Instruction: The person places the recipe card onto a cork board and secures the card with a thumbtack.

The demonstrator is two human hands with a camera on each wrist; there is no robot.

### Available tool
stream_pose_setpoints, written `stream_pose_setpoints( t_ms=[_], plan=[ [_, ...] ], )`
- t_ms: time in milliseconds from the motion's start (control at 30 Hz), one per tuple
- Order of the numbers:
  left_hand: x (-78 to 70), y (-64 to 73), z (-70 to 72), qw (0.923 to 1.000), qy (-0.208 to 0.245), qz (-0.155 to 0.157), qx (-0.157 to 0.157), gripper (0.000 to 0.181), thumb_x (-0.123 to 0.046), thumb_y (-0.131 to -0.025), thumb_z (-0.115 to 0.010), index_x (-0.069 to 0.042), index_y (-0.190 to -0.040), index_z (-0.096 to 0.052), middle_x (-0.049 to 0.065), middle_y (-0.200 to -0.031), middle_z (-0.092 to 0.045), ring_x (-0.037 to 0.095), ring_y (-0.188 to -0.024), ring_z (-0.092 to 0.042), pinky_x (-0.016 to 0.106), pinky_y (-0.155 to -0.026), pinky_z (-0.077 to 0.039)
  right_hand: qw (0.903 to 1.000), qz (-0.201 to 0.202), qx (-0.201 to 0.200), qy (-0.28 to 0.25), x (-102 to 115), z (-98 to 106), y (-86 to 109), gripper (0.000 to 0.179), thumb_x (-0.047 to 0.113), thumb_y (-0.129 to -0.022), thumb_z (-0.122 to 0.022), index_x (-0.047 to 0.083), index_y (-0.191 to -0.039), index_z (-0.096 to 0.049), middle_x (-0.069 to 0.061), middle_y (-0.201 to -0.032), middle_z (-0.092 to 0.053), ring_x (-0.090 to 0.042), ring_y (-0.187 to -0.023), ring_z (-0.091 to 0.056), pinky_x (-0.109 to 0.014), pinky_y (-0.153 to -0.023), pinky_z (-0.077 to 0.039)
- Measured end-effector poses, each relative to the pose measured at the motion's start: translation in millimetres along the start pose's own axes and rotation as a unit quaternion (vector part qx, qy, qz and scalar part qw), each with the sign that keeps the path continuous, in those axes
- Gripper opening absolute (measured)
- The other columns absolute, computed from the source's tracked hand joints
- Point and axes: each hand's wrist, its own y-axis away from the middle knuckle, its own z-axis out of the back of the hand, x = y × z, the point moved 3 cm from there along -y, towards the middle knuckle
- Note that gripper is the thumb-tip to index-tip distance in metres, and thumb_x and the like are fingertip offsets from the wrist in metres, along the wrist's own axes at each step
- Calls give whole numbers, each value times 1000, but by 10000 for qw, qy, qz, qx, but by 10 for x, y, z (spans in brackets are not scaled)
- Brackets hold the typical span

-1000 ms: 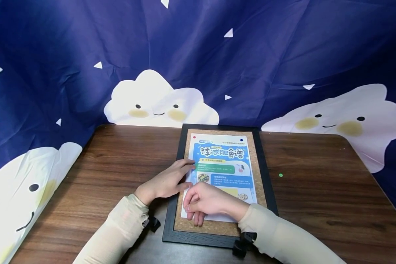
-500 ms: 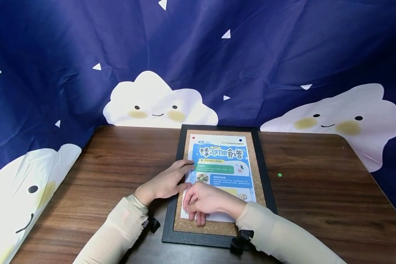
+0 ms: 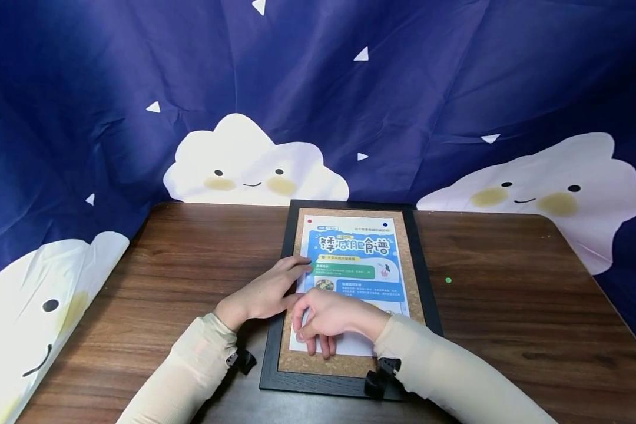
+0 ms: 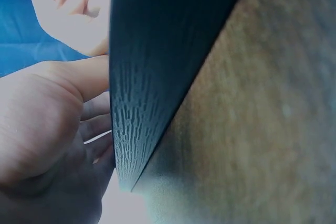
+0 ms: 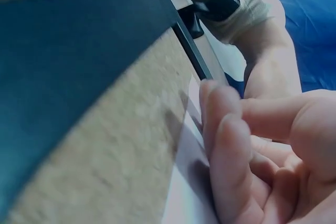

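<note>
A printed sheet with Chinese text lies on a cork board in a black frame. Round red and blue pin heads mark its top corners. My left hand rests across the frame's left side, fingertips on the sheet's left edge. My right hand bends over the lower left corner, thumb and index tips meeting there. I cannot tell what, if anything, lies between those tips. In the right wrist view, the right fingers hang close over the white paper edge.
A small round green piece lies on the brown wooden table, right of the frame. Behind the table hangs a dark blue cloth with smiling clouds. Each wrist carries a black camera mount, the right one overlapping the frame's lower edge.
The right wrist has shifted slightly left and the gap between thumb and index finger has widened a little, their tips staying at the sheet's lower left corner. The left hand keeps its place.
</note>
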Motion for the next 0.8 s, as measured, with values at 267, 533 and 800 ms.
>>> stream_pose_setpoints(
  t_ms=[267, 533, 800],
  plan=[
    [-166, 17, 107, 9995, -288, -133, 76, 55, -23, -109, -65, 1, -156, -52, 13, -168, -43, 31, -155, -39, 48, -125, -42, 9994, -213, 138, 229, 28, 51, -23, 14, 2, -104, -68, 9, -91, -72, -13, -67, -76, -16, -41, -63, -27, -41, -51],
    [-64, 11, 42, 9999, -20, 6, 107, 55, -19, -106, -68, -2, -157, -54, 10, -169, -41, 30, -157, -38, 53, -124, -42, 9977, -220, 107, 626, 72, 57, -34, 14, 3, -103, -69, 9, -90, -72, -12, -65, -75, -16, -40, -63, -27, -40, -49],
    [-146, 29, 92, 9999, -82, -121, 28, 55, -22, -108, -68, -1, -156, -53, 13, -168, -43, 34, -156, -39, 54, -123, -42, 9926, -300, -98, 1169, 126, 23, -59, 19, 6, -102, -73, 12, -84, -69, -10, -62, -75, -16, -39, -61, -27, -39, -47]
  ],
)
